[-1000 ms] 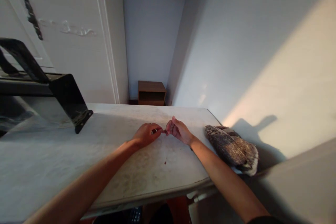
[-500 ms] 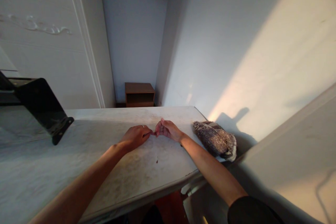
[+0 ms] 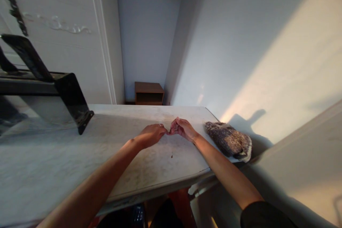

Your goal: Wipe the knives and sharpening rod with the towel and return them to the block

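Observation:
Over the middle of the white tabletop (image 3: 112, 156), my left hand (image 3: 153, 135) and my right hand (image 3: 183, 129) meet at their fingertips. The left one is palm down with its fingers closed together. My right hand is turned palm inward, its fingers curled. Whatever may be between the fingertips is too small to make out. A small dark speck (image 3: 171, 156) lies on the tabletop below the hands. To the right of my right hand, a brown and white furry bundle (image 3: 229, 139) rests at the table's right edge.
At the left stands a black knife holder (image 3: 72, 92) with dark handles. Behind the table are a white cabinet door (image 3: 66, 60) and a low brown wooden box (image 3: 148, 87). A pale wall (image 3: 227, 42) rises close along the right side.
The view has turned left, so everything sits further right and more of the black holder shows. My hands remain together at the fingertips.

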### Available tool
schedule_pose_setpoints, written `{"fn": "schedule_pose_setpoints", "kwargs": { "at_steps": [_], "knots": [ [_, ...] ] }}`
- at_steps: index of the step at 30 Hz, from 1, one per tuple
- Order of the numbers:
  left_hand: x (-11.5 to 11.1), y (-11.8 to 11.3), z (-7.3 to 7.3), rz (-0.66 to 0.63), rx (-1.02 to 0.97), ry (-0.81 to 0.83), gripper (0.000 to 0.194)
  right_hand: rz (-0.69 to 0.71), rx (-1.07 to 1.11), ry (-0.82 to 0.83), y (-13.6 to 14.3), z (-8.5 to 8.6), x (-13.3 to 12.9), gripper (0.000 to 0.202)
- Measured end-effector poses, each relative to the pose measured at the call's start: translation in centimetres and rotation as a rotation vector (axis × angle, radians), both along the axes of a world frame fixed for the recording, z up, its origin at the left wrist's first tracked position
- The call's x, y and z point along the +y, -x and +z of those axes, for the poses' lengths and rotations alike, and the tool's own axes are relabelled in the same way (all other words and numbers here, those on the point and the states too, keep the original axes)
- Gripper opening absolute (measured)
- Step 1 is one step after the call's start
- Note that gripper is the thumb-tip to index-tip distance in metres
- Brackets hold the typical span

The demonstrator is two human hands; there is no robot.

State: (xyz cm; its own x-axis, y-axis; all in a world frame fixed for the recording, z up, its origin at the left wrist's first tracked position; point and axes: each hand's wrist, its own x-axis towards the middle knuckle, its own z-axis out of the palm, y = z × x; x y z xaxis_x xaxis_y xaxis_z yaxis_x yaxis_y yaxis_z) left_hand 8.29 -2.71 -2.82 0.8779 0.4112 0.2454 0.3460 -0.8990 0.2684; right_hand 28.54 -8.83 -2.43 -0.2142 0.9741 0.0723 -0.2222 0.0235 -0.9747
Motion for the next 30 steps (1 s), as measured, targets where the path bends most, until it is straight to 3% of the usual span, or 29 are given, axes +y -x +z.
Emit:
{"fn": "schedule_pose_setpoints", "kwargs": {
  "at_steps": [5,10,21,26,30],
  "knots": [
    [-0.6,0.0,0.6,-0.01,0.014,-0.007,0.028,-0.037,0.041,0.008,0.2,-0.2,-1.1,0.045],
    [-1.2,0.1,1.5,0.057,-0.024,-0.05,0.026,-0.039,0.134,0.051,0.7,0.4,-2.4,0.043],
    [-3.0,-0.9,2.1,0.084,0.084,-0.094,0.027,-0.06,0.251,0.244,0.1,1.1,-3.8,0.05],
    [-2.8,-0.4,2.3,0.128,0.104,-0.076,0.026,-0.075,0.118,0.292,-1.0,1.2,-4.1,0.051],
    [-1.4,0.4,1.7,0.225,0.02,-0.057,0.032,-0.27,-0.18,0.171,-4.0,2.4,-4.7,0.047]
  ]
}}
